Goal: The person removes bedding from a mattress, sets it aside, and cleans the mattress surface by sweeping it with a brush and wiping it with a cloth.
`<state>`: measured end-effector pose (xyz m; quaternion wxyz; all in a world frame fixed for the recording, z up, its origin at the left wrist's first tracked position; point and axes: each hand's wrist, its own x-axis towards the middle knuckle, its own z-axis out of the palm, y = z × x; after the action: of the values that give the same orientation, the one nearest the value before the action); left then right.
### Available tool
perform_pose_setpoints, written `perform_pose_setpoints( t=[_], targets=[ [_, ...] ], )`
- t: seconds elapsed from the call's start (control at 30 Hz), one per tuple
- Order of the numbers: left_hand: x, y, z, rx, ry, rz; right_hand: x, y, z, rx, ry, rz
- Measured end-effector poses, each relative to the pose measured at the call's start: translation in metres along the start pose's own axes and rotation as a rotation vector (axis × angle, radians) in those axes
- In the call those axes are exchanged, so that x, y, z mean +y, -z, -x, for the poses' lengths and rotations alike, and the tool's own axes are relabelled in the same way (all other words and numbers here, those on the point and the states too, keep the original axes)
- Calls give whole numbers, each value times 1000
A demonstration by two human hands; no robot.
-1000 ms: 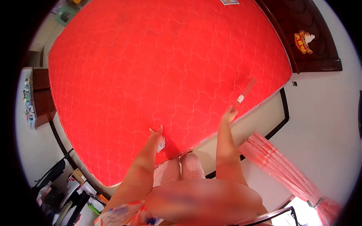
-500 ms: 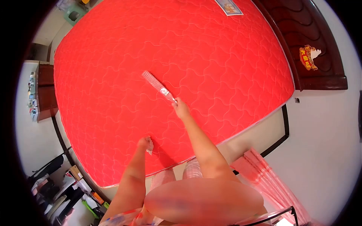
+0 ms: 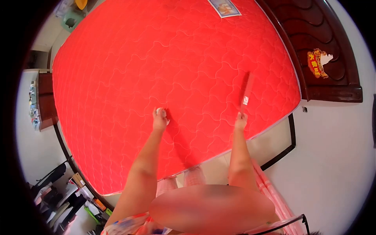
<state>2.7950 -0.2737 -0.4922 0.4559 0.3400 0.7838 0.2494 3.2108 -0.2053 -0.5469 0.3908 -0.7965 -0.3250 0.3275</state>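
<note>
My right hand (image 3: 241,123) is closed around the handle of a long, narrow bed brush (image 3: 246,93) with a small white label near its middle. The brush is blurred and points away from me, over the right part of the red quilted mattress (image 3: 129,82). Above the nearer middle of the mattress, my left hand (image 3: 158,123) grips a crumpled white tissue or cloth (image 3: 161,112), and part of it sticks out beside the fingers. Whether the bristles touch the mattress I cannot tell.
A dark carved headboard (image 3: 313,39) with a red and gold sticker (image 3: 316,64) borders the right side. A framed picture (image 3: 225,8) lies on the far mattress. Pink curtain (image 3: 270,192) hangs at lower right; cluttered belongings (image 3: 66,199) fill the lower left.
The right hand has swung the brush to the right, from the mattress's middle toward the headboard side. The left hand has moved forward with the white tissue or cloth. My view has shifted slightly.
</note>
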Motion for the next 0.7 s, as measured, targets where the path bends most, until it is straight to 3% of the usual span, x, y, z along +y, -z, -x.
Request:
perform_pose_setpoints(
  t=[0.03, 0.1, 0.17, 0.23, 0.4, 0.47, 0.6, 0.63, 0.7],
  targets=[
    [4, -15, -16, -64, 26, 79, -12, 6, -2, 28, -100, -57],
    [14, -35, -31, -172, -1, -137, -33, 8, 4, 88, 63, 56],
    [23, -50, -33, -256, -100, -718, -50, -1, 9, 86, 150, 79],
    [32, -54, -32, -359, -9, -848, -60, -12, 12, 36, 159, 11],
    [36, -54, -44, -510, 104, -953, -124, -83, 42, -267, 175, 119],
    [54, -53, -40, -539, 150, -1011, -137, -124, 50, -486, 210, 171],
    [49, -57, -40, -479, 101, -1117, -203, -191, 71, -866, 323, 416],
    [20, -63, -52, -491, 115, -1097, -209, -205, 68, -908, 373, 437],
    [24, -59, -53, -486, 31, -1198, -216, -231, 56, -988, 473, 479]
  ],
)
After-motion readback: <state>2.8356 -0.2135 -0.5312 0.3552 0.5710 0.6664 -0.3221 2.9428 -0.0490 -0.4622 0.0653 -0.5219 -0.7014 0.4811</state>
